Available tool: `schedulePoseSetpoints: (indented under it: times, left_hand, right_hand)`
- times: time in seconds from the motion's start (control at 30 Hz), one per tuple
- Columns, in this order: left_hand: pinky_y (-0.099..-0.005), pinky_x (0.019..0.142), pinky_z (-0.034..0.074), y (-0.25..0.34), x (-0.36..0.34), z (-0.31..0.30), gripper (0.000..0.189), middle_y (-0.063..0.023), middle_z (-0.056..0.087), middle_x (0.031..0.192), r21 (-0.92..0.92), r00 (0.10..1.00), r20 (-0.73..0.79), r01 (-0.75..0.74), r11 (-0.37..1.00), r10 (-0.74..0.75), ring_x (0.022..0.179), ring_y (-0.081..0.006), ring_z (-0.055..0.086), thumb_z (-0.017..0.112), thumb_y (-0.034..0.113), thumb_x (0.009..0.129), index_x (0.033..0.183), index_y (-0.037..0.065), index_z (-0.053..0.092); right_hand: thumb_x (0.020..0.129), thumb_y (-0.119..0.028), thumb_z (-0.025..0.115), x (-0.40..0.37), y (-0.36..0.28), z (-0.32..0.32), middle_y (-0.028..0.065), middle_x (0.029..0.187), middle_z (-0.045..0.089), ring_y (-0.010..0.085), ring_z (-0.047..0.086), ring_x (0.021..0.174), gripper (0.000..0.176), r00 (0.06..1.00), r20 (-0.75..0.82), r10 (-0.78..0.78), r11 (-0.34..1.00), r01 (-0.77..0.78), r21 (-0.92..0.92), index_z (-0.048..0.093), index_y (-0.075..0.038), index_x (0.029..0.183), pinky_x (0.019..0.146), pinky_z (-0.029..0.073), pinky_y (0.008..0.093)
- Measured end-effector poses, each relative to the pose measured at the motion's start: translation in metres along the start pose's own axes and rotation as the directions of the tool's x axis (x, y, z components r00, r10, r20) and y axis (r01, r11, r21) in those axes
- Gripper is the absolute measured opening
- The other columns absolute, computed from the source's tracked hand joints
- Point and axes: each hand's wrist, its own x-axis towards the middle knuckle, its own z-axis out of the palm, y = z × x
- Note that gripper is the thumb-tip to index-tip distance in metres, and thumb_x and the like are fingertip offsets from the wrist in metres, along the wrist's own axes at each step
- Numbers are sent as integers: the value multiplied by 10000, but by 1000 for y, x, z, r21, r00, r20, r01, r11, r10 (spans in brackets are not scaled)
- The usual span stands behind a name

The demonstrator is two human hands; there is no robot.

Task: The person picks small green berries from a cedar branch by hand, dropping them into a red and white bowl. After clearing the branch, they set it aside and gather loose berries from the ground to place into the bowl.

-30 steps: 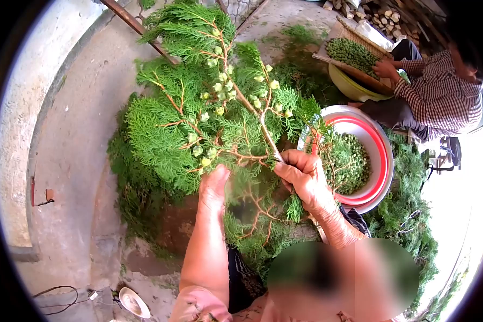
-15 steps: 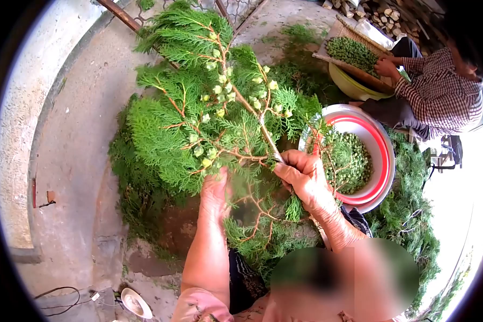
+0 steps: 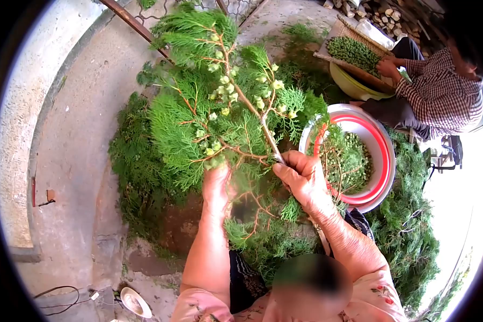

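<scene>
A leafy evergreen branch (image 3: 241, 96) with several pale green cones (image 3: 222, 86) spreads in front of me. My right hand (image 3: 303, 174) is closed round the bare lower end of its stem. Under the lower left twigs is my left hand (image 3: 217, 180), close to a few cones (image 3: 214, 147); leaves and blur hide its fingers, so I cannot see whether they grip anything. Right of my right hand stands a white basin (image 3: 386, 161) with a red band, holding many green cones (image 3: 357, 155). Part of a sprig (image 3: 335, 161) hangs over its left side.
Cut greenery (image 3: 139, 155) is heaped on the left and more (image 3: 408, 209) lies on the right. At upper right a person (image 3: 440, 91) holds a woven tray (image 3: 378, 48) of green cones over a yellow basin (image 3: 354, 88). Firewood (image 3: 383, 19) is stacked behind.
The branch's leafy part has swung slightly to the right. My left hand has shifted a little up and right under the twigs; my right hand keeps its hold on the stem.
</scene>
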Motion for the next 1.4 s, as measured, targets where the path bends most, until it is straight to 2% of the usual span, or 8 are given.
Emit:
schedulePoseSetpoints:
  times: [0.13,0.23,0.4,0.53,0.67,0.8,1.07,1.4]
  left_hand:
    - [-249,695,462,-14,-2,-3,199,-11,567,892,108,993,-40,-105,989,110,783,-125,573,546,250,853,940,73,575]
    - [-286,652,507,-14,-3,0,278,-47,573,889,-128,993,-66,84,988,-93,752,-158,596,508,305,880,1010,61,535]
    - [-390,753,534,-33,7,-30,508,-220,521,1134,-510,862,502,222,831,78,923,-309,596,506,427,865,1190,44,432]
    - [-420,862,476,1,-12,10,485,-220,511,1176,-365,907,-127,333,869,-401,1006,-331,562,489,338,889,1274,62,386]
    - [-385,806,506,9,-15,20,535,-178,563,1123,-75,881,-146,443,893,-450,1019,-279,567,610,222,811,1279,73,396]
    - [-399,856,474,2,-24,18,680,-123,555,1187,17,949,19,314,949,-315,1057,-264,541,661,417,743,1306,122,418]
    - [-383,882,464,-9,-15,-16,636,-129,533,1195,-72,836,22,548,834,-548,1030,-249,553,594,448,785,1296,112,420]
    - [-365,924,451,-13,2,16,801,-152,434,1296,-198,941,220,303,932,-259,1083,-268,523,711,380,709,1344,81,326]
  right_hand:
    - [818,-142,591,-1,-3,0,61,637,556,91,478,588,172,1000,12,-28,984,30,-177,594,17,885,540,416,270]
    - [831,-120,594,-3,-5,4,-47,598,469,37,407,541,137,999,10,-38,990,39,-134,613,12,860,486,313,210]
    - [824,-149,586,-4,0,1,43,611,536,95,479,576,167,998,61,-22,995,27,-92,594,11,871,528,405,273]
    - [832,-161,586,-6,-12,-1,26,640,562,86,495,596,169,991,111,68,996,-61,-64,603,2,874,547,418,259]
    - [835,-173,588,-5,-6,-1,28,667,580,87,509,615,192,979,173,107,993,-113,23,603,9,895,571,432,252]
    - [828,-187,593,-6,-7,0,29,649,567,87,500,608,209,973,203,110,994,-110,-14,606,11,890,576,428,255]
    - [822,-179,598,-6,-6,3,1,587,477,71,419,570,188,962,260,84,996,-83,-16,599,7,846,526,368,253]
    - [821,-132,609,-8,-5,5,-40,596,488,37,414,554,136,957,285,61,998,-64,1,610,4,828,529,355,215]
